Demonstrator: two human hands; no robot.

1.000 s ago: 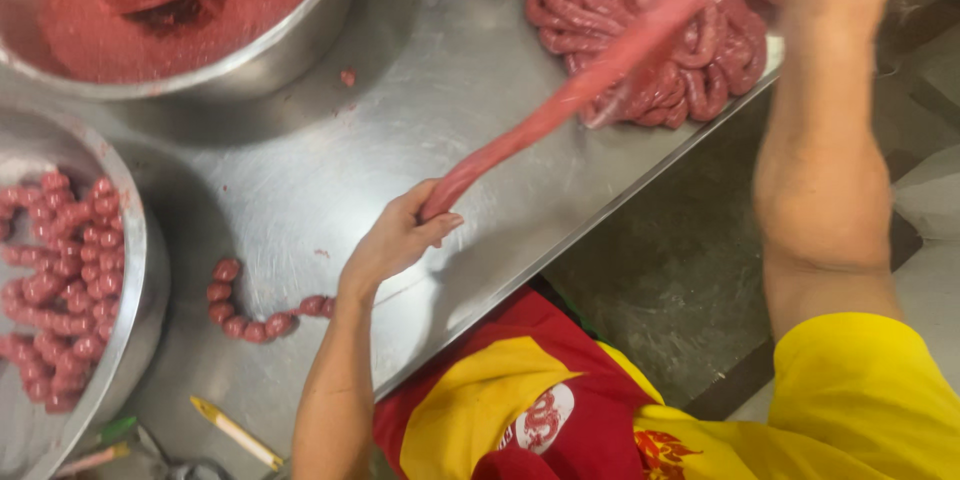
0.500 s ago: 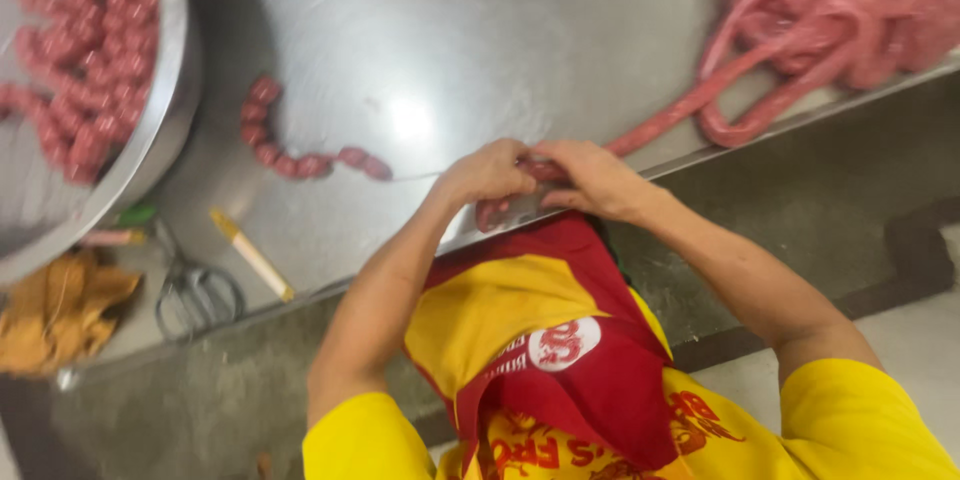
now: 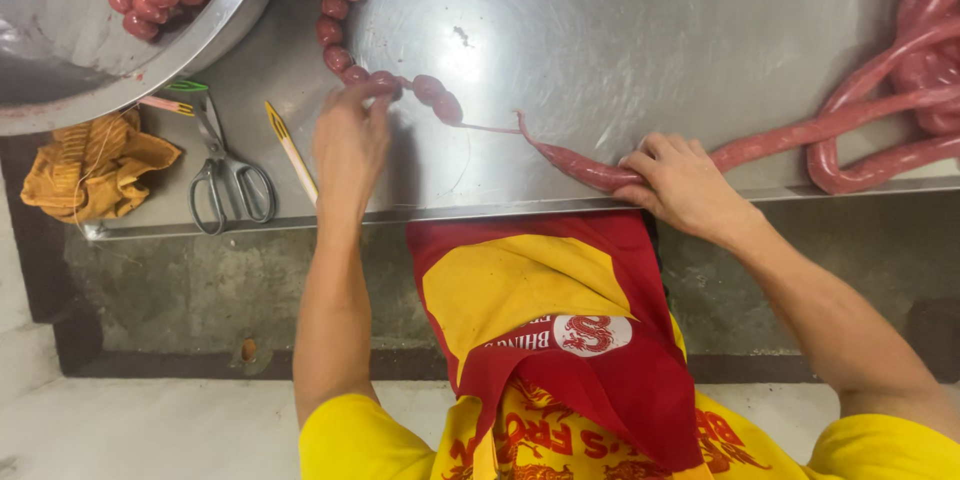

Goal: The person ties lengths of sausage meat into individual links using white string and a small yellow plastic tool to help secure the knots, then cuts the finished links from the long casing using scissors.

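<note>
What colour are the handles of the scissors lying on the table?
The scissors have grey handles; the head view, the only one, shows them clearly.

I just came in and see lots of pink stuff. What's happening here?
A person is shaping sausage on a steel table. The left hand pinches a chain of small round links. The right hand presses the long unshaped sausage. A bowl of finished links, scissors and a cloth sit alongside.
</note>
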